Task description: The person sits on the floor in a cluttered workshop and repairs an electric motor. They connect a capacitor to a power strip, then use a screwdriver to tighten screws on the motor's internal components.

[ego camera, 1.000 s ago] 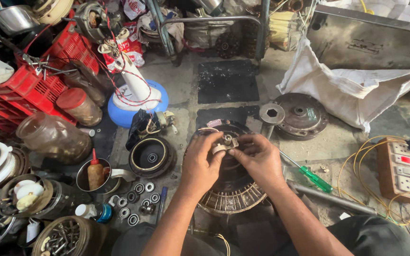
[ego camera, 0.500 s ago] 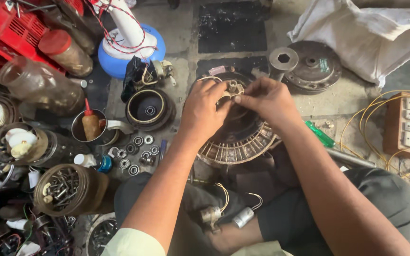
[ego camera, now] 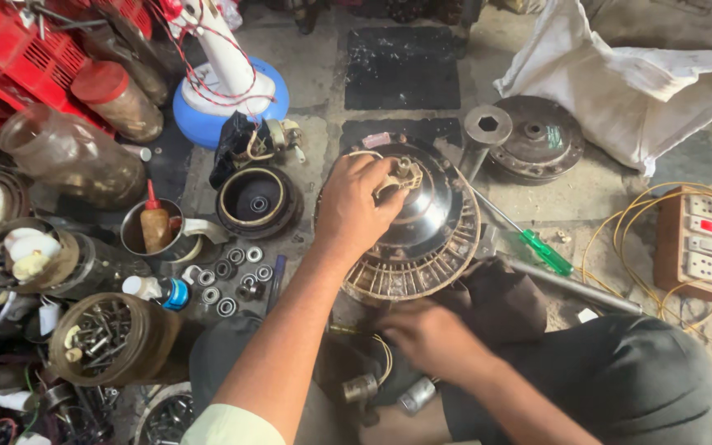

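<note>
From my remote seat: the left hand [ego camera: 356, 206] pinches the cream terminal block [ego camera: 403, 175] atop the ceiling-fan motor [ego camera: 422, 239] on the floor, steadying it; the right hand [ego camera: 426, 334], blurred below the rim, has a grip I cannot tell.
</note>
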